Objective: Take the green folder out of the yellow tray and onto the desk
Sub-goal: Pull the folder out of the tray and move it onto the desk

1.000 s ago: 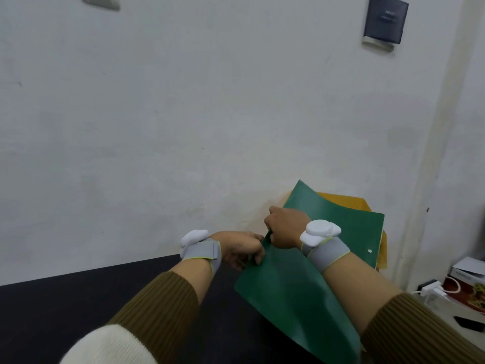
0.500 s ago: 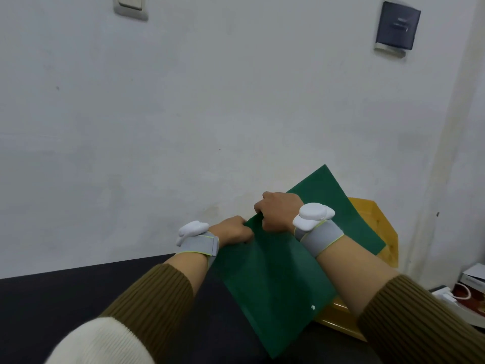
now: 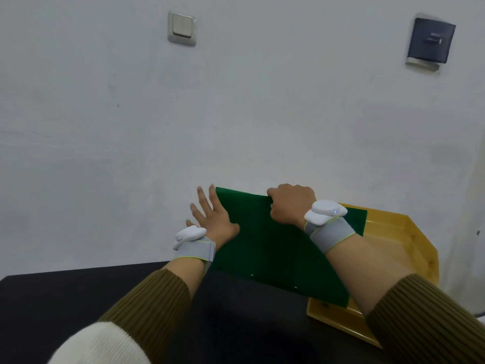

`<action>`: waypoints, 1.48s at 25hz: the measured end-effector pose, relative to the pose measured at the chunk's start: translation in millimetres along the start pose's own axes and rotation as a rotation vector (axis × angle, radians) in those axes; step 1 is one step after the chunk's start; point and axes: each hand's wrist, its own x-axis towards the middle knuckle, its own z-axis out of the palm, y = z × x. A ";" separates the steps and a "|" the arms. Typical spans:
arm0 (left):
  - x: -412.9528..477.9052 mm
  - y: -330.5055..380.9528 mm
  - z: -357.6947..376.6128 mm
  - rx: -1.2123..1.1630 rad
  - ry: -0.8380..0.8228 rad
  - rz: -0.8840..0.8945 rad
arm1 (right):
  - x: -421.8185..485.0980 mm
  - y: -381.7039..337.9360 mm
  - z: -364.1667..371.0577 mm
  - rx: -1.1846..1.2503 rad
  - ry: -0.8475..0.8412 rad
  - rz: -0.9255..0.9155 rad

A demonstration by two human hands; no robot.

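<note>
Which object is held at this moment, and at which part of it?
The right hand grips the green folder at its far edge. The left hand is open beside the folder's left edge and grips nothing.

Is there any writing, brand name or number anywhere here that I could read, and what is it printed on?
None can be read.
Dark wall box: a pale mark on its front, too blurred to read.
Wall switch: blank.
Green folder, yellow tray, white wrist devices: no text shows; one shows only a small blue light.
</note>
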 end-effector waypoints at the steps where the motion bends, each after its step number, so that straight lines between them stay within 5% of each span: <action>1: 1.2 -7.5 -6.1 -0.024 0.028 -0.021 | 3.3 -5.9 -2.4 0.007 0.020 0.002; 20: 24.8 -115.5 -75.2 -0.553 -0.114 -0.339 | 50.1 -89.8 -28.4 0.653 0.231 0.267; 29: 15.8 -151.7 -83.1 -0.730 -0.100 -0.219 | 55.7 -116.2 8.2 0.856 0.094 0.368; 37: 17.8 -191.5 -74.4 -0.600 -0.152 -0.308 | 43.5 -142.5 49.8 0.796 -0.094 0.322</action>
